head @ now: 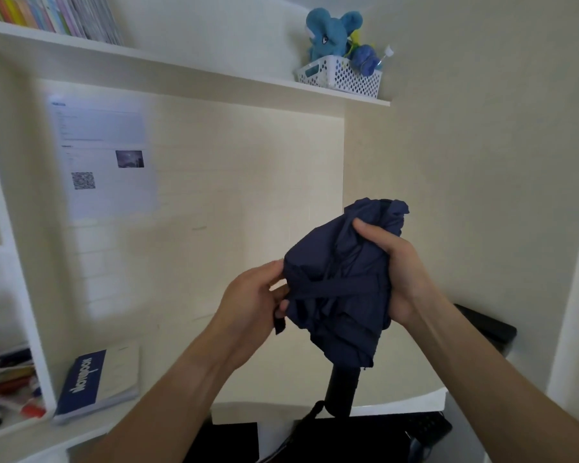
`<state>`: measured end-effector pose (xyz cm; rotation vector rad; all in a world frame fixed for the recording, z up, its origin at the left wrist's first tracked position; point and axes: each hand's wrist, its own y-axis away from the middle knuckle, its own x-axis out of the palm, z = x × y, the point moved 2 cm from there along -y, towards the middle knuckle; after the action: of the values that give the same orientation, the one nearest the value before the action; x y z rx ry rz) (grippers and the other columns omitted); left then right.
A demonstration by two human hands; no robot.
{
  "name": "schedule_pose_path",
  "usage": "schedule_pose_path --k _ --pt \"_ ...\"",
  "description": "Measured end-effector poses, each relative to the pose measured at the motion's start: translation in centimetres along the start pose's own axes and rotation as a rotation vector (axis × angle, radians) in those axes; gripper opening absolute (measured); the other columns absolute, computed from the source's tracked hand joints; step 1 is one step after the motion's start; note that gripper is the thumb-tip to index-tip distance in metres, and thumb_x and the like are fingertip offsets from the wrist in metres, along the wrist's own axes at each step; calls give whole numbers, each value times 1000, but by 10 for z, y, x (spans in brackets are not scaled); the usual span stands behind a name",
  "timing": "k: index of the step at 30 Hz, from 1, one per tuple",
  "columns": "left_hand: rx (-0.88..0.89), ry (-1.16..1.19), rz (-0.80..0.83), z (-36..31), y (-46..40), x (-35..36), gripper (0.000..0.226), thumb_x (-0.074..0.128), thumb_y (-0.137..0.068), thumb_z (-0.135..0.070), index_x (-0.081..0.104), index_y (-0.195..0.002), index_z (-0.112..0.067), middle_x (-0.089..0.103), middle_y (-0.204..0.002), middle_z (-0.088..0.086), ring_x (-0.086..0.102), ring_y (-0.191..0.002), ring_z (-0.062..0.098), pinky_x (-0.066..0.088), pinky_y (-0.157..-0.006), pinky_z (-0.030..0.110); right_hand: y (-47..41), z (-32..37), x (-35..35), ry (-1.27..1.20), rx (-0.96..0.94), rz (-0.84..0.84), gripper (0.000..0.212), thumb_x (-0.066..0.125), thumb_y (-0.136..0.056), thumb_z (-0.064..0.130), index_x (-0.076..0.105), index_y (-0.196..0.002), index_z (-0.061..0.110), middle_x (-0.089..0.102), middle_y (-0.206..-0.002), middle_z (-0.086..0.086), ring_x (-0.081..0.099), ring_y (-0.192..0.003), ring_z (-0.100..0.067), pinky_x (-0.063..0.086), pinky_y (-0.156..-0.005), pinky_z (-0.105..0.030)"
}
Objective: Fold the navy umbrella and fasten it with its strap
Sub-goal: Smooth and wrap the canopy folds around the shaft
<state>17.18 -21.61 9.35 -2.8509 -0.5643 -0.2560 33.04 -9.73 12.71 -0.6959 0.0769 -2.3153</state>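
With your right hand clamping the bunched navy umbrella, keep the strap taut in your pinching left hand while wrapping.

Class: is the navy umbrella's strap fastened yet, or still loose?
Not fastened, as far as visible: the strap crosses the bunched canopy, its end dangling by the left hand. The right hand grips the fabric.

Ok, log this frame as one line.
stage: strapping | umbrella: bunched, held upright | strap: wrapped across, not visibly fastened | left hand: pulling strap | right hand: gripping umbrella
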Motion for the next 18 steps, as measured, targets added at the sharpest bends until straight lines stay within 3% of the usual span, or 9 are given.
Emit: schedule_pose_path --k 2,4,6,7,11,14,15,18 --pt "-21 76 -42 1 0 5 45 52 -102 -41 67 -64 -23 53 -69 -4 37 -50 16 21 -56 34 0 -2 2 7 13 9 17 70 -92 27 79 -94 12 82 -98 -13 80 -82 -30 66 -69 -41" --pt "44 -92 -127 0 -1 8 45 64 -92 -59 62 -63 -23 52 -61 -7 41 -50 15 25 -54 30 0 -5 4 16 28 22 18 70 -92 27 80 -92 12 82 -98 -13 80 -82 -31 66 -71 -42" --pt "224 -272 -190 2 -1 9 27 81 -88 -42 72 -80 -18 61 -62 -10 56 -51 11 39 -49 22 -1 -6 4 13 38 32 21 69 -92 27 81 -88 11 82 -98 -15 80 -82 -32 66 -71 -41" --pt "265 -255 -197 5 -2 7 19 81 -90 -32 74 -88 -15 64 -65 -10 59 -52 9 42 -49 19 -1 -6 3 9 37 41 23 69 -93 28 81 -87 10 82 -99 -17 80 -84 -33 66 -73 -42" --pt "12 -21 -45 28 -8 0 23 70 -96 -41 74 -91 -19 50 -76 8 36 -49 15 23 -56 32 2 -8 2 -30 60 97 23 70 -89 27 80 -92 7 79 -107 -20 77 -94 -37 64 -82 -46" --pt "-165 -103 -86 40 -13 1 36 64 -97 -54 68 -87 -19 48 -67 3 30 -42 14 19 -54 32 2 -20 -1 -35 119 97 39 76 -82 24 71 -114 2 64 -138 -31 62 -128 -48 50 -108 -57" --pt "-179 -148 -119 42 -13 3 39 62 -98 -55 67 -84 -18 49 -64 2 31 -41 14 18 -54 31 2 -22 -2 -48 123 95 42 76 -82 23 69 -117 2 60 -142 -32 58 -131 -49 48 -110 -59" --pt "-100 -141 -263 34 -9 7 32 60 -101 -49 63 -104 -17 62 -61 -6 40 -40 12 24 -49 27 1 -21 -6 -42 102 94 35 73 -78 23 75 -107 3 73 -119 -25 72 -106 -41 61 -92 -49"
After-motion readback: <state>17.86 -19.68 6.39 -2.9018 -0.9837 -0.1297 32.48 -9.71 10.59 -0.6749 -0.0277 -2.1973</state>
